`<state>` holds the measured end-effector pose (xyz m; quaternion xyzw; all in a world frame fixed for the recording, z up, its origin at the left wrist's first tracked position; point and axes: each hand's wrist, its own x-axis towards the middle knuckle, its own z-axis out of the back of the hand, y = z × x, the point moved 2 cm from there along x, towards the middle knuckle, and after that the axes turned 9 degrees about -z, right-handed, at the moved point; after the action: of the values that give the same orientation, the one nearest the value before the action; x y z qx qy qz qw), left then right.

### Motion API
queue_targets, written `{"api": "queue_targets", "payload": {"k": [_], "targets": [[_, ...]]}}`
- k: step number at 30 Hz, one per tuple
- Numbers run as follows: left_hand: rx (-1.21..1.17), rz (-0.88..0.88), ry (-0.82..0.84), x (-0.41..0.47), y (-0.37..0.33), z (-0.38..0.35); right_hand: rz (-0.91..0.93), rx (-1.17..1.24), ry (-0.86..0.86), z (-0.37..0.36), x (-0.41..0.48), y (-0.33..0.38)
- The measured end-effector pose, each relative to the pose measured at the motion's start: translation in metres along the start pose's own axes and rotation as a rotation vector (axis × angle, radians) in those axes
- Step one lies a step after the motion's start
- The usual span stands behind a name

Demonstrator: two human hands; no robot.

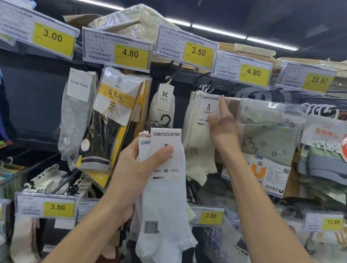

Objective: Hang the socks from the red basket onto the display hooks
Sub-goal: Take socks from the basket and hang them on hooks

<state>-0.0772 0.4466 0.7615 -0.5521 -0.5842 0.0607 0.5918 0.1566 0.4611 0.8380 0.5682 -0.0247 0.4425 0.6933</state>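
Head view: socks at the display hooks

Left hand (143, 166), fingers curled tight round a bundle of white socks (165, 216), held low before the rack. Right hand (222, 125) pinches the card of cream socks (198, 147) hanging from a display hook (207, 88).

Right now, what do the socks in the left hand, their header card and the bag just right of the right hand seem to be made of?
The white socks in the left hand: soft knit fabric, matte; they hang limp.
The header card: stiff printed paperboard, smooth; it stays flat.
The bag: probably clear glossy plastic film; glare on it, contents show through.
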Motion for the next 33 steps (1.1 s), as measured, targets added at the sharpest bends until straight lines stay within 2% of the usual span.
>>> {"api": "queue_targets", "payload": {"k": [2,3,5,7,10,12,17,23,26,33], "targets": [[0.001,-0.007,-0.001,-0.001,0.002,0.001,-0.016,-0.097,-0.05,0.004,-0.019,0.006],[0.003,-0.01,-0.001,-0.001,0.002,0.001,0.034,-0.107,-0.123,0.006,-0.035,0.007],[-0.001,-0.007,-0.009,-0.002,0.003,0.001,0.203,0.091,-0.194,0.009,-0.078,0.009],[-0.001,-0.013,-0.016,-0.003,0.003,0.0,0.311,0.31,-0.08,0.006,-0.123,0.011],[0.073,-0.044,-0.02,-0.004,0.004,-0.006,0.239,0.414,0.177,-0.002,-0.158,0.017],[0.081,-0.028,0.009,-0.005,0.007,-0.006,0.188,0.435,0.238,-0.002,-0.162,0.018],[-0.113,0.026,0.225,-0.011,0.005,-0.001,0.106,0.546,0.201,0.013,-0.154,0.011],[-0.011,-0.038,0.1,-0.015,-0.001,-0.002,0.054,0.732,0.243,0.028,-0.159,0.004],[-0.012,-0.094,0.09,-0.016,-0.007,-0.006,0.094,0.671,0.301,0.022,-0.168,0.004],[0.023,-0.135,0.079,-0.019,-0.007,-0.008,0.109,0.528,0.273,0.01,-0.176,0.006]]}}
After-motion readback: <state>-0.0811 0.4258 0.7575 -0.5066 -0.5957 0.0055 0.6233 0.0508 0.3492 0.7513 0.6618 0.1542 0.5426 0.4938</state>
